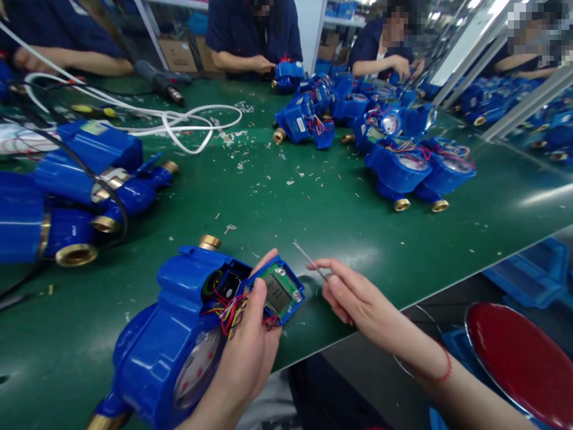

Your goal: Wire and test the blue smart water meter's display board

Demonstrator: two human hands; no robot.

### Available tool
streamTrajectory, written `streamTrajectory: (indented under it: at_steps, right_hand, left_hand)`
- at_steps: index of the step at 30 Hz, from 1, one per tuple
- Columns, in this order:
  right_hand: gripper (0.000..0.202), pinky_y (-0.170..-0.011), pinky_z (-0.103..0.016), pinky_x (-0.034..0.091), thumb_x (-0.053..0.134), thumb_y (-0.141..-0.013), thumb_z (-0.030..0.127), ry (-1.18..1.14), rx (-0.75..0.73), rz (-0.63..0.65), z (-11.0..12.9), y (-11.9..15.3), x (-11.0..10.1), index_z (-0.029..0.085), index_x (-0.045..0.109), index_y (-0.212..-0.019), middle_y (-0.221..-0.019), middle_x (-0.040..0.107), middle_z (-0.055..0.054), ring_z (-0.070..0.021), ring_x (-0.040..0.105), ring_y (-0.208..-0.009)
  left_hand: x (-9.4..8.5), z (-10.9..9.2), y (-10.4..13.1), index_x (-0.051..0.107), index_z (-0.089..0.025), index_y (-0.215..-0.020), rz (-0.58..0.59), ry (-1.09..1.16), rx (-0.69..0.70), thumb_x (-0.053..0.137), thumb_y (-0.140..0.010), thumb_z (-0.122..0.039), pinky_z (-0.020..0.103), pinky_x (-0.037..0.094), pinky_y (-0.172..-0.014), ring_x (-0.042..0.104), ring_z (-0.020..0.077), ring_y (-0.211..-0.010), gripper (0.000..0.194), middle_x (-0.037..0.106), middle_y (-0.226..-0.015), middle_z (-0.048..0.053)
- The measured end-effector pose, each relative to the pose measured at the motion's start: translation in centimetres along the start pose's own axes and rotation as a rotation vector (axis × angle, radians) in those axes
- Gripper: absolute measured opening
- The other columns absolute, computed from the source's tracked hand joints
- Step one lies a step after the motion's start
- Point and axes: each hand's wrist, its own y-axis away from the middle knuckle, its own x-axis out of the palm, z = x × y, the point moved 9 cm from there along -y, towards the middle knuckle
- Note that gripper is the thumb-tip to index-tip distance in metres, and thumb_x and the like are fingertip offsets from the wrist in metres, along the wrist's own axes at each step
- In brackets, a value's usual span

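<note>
Two hands work at the near edge of the green counter (313,215): the left hand (250,352) is clamped on a small blue display module (280,292), thumb on its screen, holding it just beside the open top of a blue water meter (174,340), with coloured wires (230,313) running between the two. The right hand (358,298) pinches a thin metal tool (308,260), its tip pointing up and left, close to the module. More blue meters (398,161) are piled farther back, where other people's hands work
</note>
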Motion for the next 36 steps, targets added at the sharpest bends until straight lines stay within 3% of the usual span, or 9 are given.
streamTrajectory:
  at_steps: [3, 6, 8, 14, 18, 23, 28, 31, 36]
  right_hand:
    - [0.035, -0.071, -0.023, 0.049, 0.032, -0.103, 0.031, 0.354, -0.137, -0.083, 2.4, 2.0, -2.1, 0.021, 0.058, -0.124, -0.086, 0.065, -0.004, -0.0131, 0.063, -0.08]
    - [0.03, -0.072, -0.024, 0.05, 0.036, -0.099, 0.017, 0.624, -0.16, 0.066, 3.4, 3.0, -1.6, 0.019, 0.063, -0.112, -0.094, 0.069, -0.006, -0.014, 0.066, -0.083]
    - [0.034, -0.068, -0.023, 0.048, 0.036, -0.096, 0.009, 0.737, -0.157, 0.162, 3.4, 3.3, -1.0, 0.019, 0.061, -0.116, -0.091, 0.069, -0.006, -0.0132, 0.066, -0.078]
    - [0.072, -0.055, -0.025, 0.037, 0.038, -0.087, 0.001, 1.03, -0.249, 0.3, 3.8, 3.7, 0.7, 0.033, 0.029, -0.151, -0.083, 0.066, 0.001, -0.0144, 0.064, -0.065]
    - [0.072, -0.052, -0.026, 0.031, 0.039, -0.088, 0.003, 1.075, -0.241, 0.315, 3.9, 3.5, 0.9, 0.034, 0.028, -0.152, -0.078, 0.063, 0.002, -0.0129, 0.06, -0.06]
    - [0.073, -0.053, -0.026, 0.028, 0.037, -0.087, 0.003, 1.038, -0.248, 0.332, 3.8, 3.4, 1.3, 0.036, 0.029, -0.151, -0.079, 0.062, 0.002, -0.0116, 0.056, -0.06]
    - [0.069, -0.051, -0.028, 0.022, 0.037, -0.091, 0.005, 1.054, -0.316, 0.376, 4.3, 3.7, 2.1, 0.038, 0.027, -0.151, -0.074, 0.058, 0.005, -0.0113, 0.051, -0.055]
    - [0.073, -0.051, -0.03, 0.019, 0.041, -0.087, 0.004, 1.13, -0.384, 0.37, 4.9, 3.9, 2.4, 0.035, 0.026, -0.151, -0.073, 0.057, 0.006, -0.0118, 0.049, -0.053]
    - [0.081, -0.049, -0.029, 0.015, 0.048, -0.073, -0.001, 1.207, -0.426, 0.34, 6.3, 3.9, 2.8, 0.031, 0.034, -0.146, -0.072, 0.059, 0.007, -0.0112, 0.051, -0.051]
  left_hand:
    - [-0.9, 0.5, 0.4, 0.054, -0.035, -0.136, -0.1, 0.001, -0.063, 0.061, -0.09, -0.042, 0.038, 0.048, -0.103, 0.056, 0.0223, -0.126, 0.046, 0.069, -0.126, 0.002]
    - [-1.0, 0.6, 0.7, 0.053, -0.039, -0.136, -0.094, 0.008, -0.082, 0.062, -0.089, -0.044, 0.037, 0.05, -0.098, 0.061, 0.0217, -0.118, 0.048, 0.071, -0.121, 0.001]
    - [-0.6, 0.6, 0.7, 0.052, -0.04, -0.138, -0.04, 0.042, -0.09, 0.062, -0.088, -0.046, 0.034, 0.05, -0.098, 0.064, 0.0197, -0.112, 0.051, 0.071, -0.12, 0.001]
    - [-0.2, 1.3, 1.1, 0.044, -0.037, -0.144, 0.027, 0.092, -0.199, 0.057, -0.091, -0.05, 0.041, 0.047, -0.102, 0.065, 0.0232, -0.112, 0.056, 0.069, -0.125, 0.004]
    - [-0.1, 1.4, 1.3, 0.041, -0.038, -0.146, 0.116, 0.145, -0.199, 0.055, -0.092, -0.049, 0.04, 0.049, -0.099, 0.066, 0.0238, -0.111, 0.057, 0.068, -0.128, 0.004]
    - [-0.4, 1.3, 1.3, 0.047, -0.039, -0.141, 0.167, 0.171, -0.133, 0.064, -0.088, -0.039, 0.025, 0.055, -0.075, 0.065, 0.0145, -0.088, 0.056, 0.07, -0.119, 0.002]
    - [-0.3, 0.9, 1.2, 0.057, -0.031, -0.135, 0.169, 0.166, -0.097, 0.073, -0.079, -0.037, 0.027, 0.055, -0.08, 0.064, 0.0146, -0.082, 0.058, 0.073, -0.091, 0.0]
    - [-0.5, 0.6, 1.0, 0.064, -0.028, -0.126, 0.126, 0.172, -0.093, 0.075, -0.075, -0.038, 0.029, 0.056, -0.078, 0.066, 0.017, -0.083, 0.053, 0.073, -0.091, 0.002]
    - [-0.8, 0.2, 0.8, 0.072, -0.02, -0.111, 0.1, 0.2, -0.103, 0.073, -0.075, -0.038, 0.039, 0.058, -0.087, 0.067, 0.0288, -0.105, 0.041, 0.072, -0.112, 0.008]
